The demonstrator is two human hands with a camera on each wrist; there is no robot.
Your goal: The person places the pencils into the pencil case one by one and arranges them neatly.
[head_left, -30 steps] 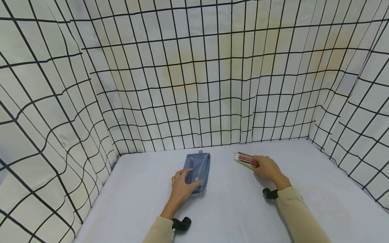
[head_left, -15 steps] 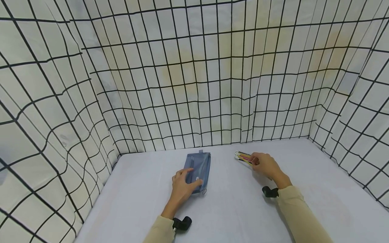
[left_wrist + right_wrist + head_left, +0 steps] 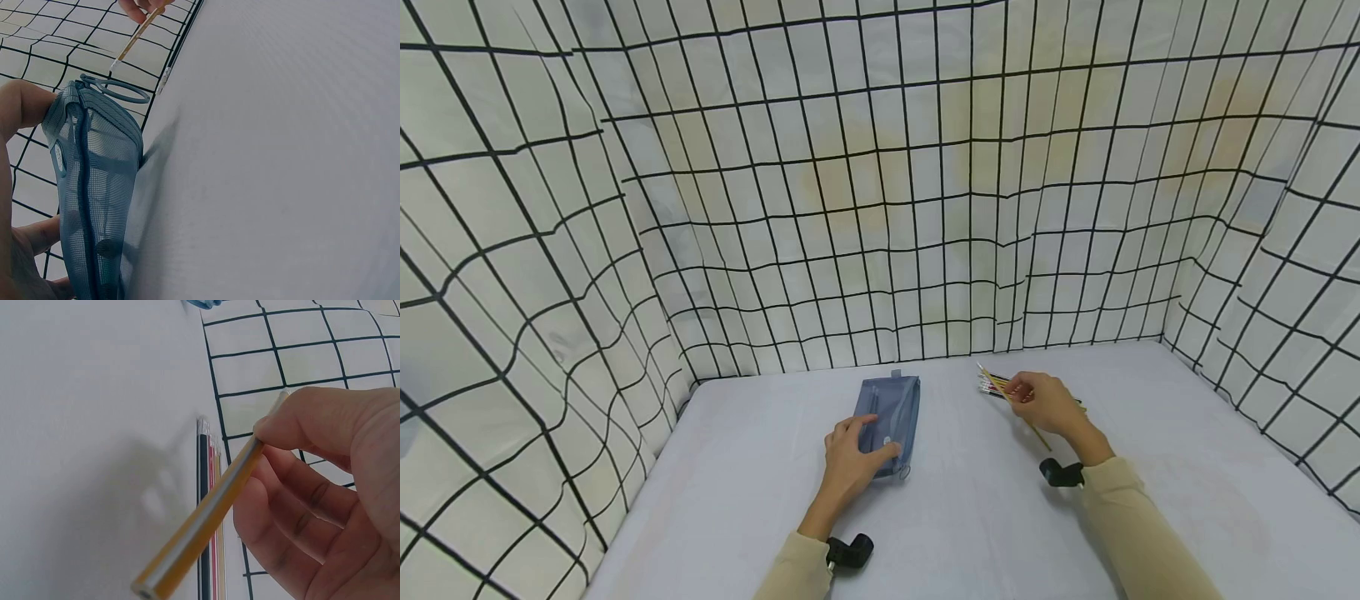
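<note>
A blue mesh zip pencil case lies on the white table, with a zip pull loop at one end. My left hand holds it from above, thumb and fingers spread across its body. To the right, my right hand pinches a yellow pencil with a silver-white stripe between thumb and fingertips. This pencil slants over a bunch of pencils on the table, in black, red and yellow. White eraser tips show at the bunch's left end; my right hand covers much of the rest.
A white sheet covers the table. White walls with a black grid stand behind and on both sides. Each wrist carries a black camera mount, close above the table.
My right hand has shifted slightly left and up, and one yellow pencil now stands apart from the bunch, tilted in its fingers. The left hand and the pencil case stay in place.
</note>
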